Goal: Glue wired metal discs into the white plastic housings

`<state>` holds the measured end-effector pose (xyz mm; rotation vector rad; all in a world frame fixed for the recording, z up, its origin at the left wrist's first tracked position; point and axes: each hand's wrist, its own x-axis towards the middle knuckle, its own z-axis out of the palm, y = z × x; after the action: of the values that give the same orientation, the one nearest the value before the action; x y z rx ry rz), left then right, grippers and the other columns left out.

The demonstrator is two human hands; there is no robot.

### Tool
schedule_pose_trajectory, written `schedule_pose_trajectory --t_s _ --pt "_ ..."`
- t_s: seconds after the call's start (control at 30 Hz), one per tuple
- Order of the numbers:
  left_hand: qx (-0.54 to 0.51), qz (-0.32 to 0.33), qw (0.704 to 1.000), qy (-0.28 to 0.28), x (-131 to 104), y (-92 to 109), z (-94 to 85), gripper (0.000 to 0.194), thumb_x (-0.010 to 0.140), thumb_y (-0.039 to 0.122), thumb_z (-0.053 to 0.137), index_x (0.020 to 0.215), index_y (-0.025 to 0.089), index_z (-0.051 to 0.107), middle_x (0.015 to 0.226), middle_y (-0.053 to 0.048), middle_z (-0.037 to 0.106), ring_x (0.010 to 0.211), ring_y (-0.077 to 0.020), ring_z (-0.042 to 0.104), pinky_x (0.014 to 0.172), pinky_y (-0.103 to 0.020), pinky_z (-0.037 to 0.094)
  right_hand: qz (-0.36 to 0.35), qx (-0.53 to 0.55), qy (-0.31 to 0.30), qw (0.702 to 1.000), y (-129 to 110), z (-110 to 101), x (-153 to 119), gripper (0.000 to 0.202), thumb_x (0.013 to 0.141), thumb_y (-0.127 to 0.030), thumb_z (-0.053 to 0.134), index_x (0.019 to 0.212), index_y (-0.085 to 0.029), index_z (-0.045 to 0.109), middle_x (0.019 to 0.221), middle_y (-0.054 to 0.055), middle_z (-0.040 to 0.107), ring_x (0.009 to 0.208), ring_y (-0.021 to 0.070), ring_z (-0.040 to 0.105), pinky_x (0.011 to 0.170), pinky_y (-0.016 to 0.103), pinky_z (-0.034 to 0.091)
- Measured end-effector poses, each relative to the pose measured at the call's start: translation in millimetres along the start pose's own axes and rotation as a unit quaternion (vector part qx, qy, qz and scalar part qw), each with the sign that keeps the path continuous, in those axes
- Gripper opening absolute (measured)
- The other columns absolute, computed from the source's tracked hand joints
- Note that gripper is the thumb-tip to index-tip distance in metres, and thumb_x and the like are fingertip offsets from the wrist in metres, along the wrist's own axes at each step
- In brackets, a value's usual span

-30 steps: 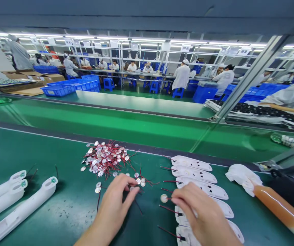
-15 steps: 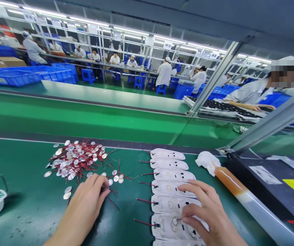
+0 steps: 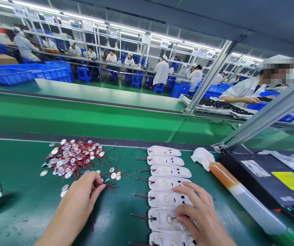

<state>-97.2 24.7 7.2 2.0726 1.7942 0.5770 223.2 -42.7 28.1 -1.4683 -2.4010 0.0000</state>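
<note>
The left hand is closed, with thumb and fingers pinching some thin wires, whose ends come out beyond the fingertips. The right hand is over the white shells, and its thumb and forefinger are at the short wire of a round disc, which lies inside one shell near the bottom of the view; if they grip this wire or only press it, I cannot tell. The shells lie side by side in one row on the green table, each with red wire at its left end (the lowest one is cut by the view). Beyond the left hand is a pile of wired discs. To the right of the shells lies an orange and white tube, beside a black box with a yellow label.
</note>
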Motion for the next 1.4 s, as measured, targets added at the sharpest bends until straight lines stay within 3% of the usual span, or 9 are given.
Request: schedule_pose_trajectory --t_s 0.17,0.3,0.43,0.67,0.83,0.97,1.13,1.27,1.4 --pt "-0.043 0.070 0.991 0.107 2.5 -0.4 -6.3 0.030 0.085 0.049 0.043 0.088 0.024 0.059 0.077 0.000 0.060 0.070 -0.0176 0.058 0.064 -0.029 0.044 -0.017 -0.012 0.000 1.000 0.2 -1.4 1.7 0.018 0.083 -0.012 0.052 0.078 -0.027 0.060 0.118 0.002 0.049 0.115 0.0311 0.037 0.080 0.044 0.043" --pt "-0.025 0.125 0.979 0.156 1.0 5.4 -13.3 0.028 0.089 0.043 0.041 0.087 0.025 0.063 0.081 0.000 0.055 0.068 -0.0142 0.056 0.057 -0.024 0.042 -0.027 0.003 0.019 0.999 -8.0 -4.8 3.9 0.018 0.086 -0.012 0.051 0.083 -0.027 0.061 0.119 0.003 0.047 0.118 0.0295 0.034 0.084 0.043 0.041" --pt "-0.019 0.156 0.975 0.157 0.0 6.8 -14.7 0.022 0.090 0.041 0.044 0.090 0.026 0.061 0.081 0.001 0.058 0.072 -0.0143 0.057 0.066 -0.026 0.042 -0.024 0.011 0.012 1.000 -18.3 -7.0 7.4 0.027 0.082 -0.002 0.048 0.079 -0.026 0.060 0.115 0.002 0.051 0.118 0.0290 0.035 0.090 0.047 0.034" --pt "-0.047 0.150 0.976 0.153 -1.4 7.5 -11.1 0.021 0.087 0.042 0.049 0.086 0.026 0.062 0.080 0.003 0.063 0.074 -0.0154 0.058 0.072 -0.028 0.042 -0.049 0.001 0.065 0.997 -19.7 -8.2 12.8 0.025 0.084 -0.006 0.045 0.074 -0.025 0.058 0.110 0.002 0.056 0.115 0.0283 0.041 0.090 0.046 0.032" --pt "-0.158 0.088 0.975 0.126 -5.9 22.0 -13.2 0.020 0.083 0.038 0.054 0.101 0.029 0.059 0.076 0.006 0.062 0.066 -0.0105 0.057 0.063 -0.020 0.044 -0.098 0.011 0.131 0.986 -28.4 -19.8 32.2 0.023 0.087 -0.008 0.044 0.078 -0.021 0.060 0.106 0.007 0.056 0.107 0.0272 0.045 0.079 0.040 0.039" --pt "-0.231 0.038 0.969 0.074 -13.0 34.2 -10.8 0.014 0.081 0.040 0.056 0.086 0.030 0.064 0.074 0.007 0.063 0.064 -0.0097 0.055 0.062 -0.018 0.045 -0.078 0.089 0.189 0.975 -47.3 -22.6 51.2 0.021 0.091 -0.012 0.045 0.082 -0.021 0.062 0.106 0.003 0.058 0.105 0.0233 0.046 0.084 0.035 0.040" --pt "-0.345 0.006 0.938 -0.034 -20.5 46.2 -0.4 0.016 0.078 0.040 0.059 0.078 0.026 0.066 0.071 0.004 0.066 0.064 -0.0108 0.057 0.059 -0.018 0.046 -0.115 0.081 0.166 0.976 -70.6 -11.8 67.3 0.024 0.098 -0.030 0.041 0.104 -0.016 0.059 0.106 0.003 0.061 0.100 0.0208 0.050 0.088 0.033 0.037" --pt "-0.351 0.033 0.934 -0.054 -23.1 54.6 5.8 0.011 0.077 0.030 0.057 0.073 0.023 0.065 0.060 0.005 0.062 0.054 -0.0092 0.055 0.052 -0.016 0.045 -0.099 0.066 0.199 0.973 -75.8 9.3 65.0 0.037 0.102 -0.026 0.028 0.086 -0.017 0.060 0.070 -0.001 0.059 0.066 0.0159 0.050 0.075 0.034 0.034" --pt "-0.208 0.149 0.963 -0.084 -28.2 58.9 11.1 0.015 0.078 0.015 0.051 0.075 0.023 0.063 0.066 0.004 0.064 0.058 -0.0091 0.058 0.056 -0.018 0.045 -0.122 0.047 0.195 0.972 -71.7 26.6 52.1 0.040 0.100 -0.017 0.032 0.069 -0.018 0.056 0.059 -0.003 0.052 0.057 0.0142 0.045 0.071 0.033 0.033"
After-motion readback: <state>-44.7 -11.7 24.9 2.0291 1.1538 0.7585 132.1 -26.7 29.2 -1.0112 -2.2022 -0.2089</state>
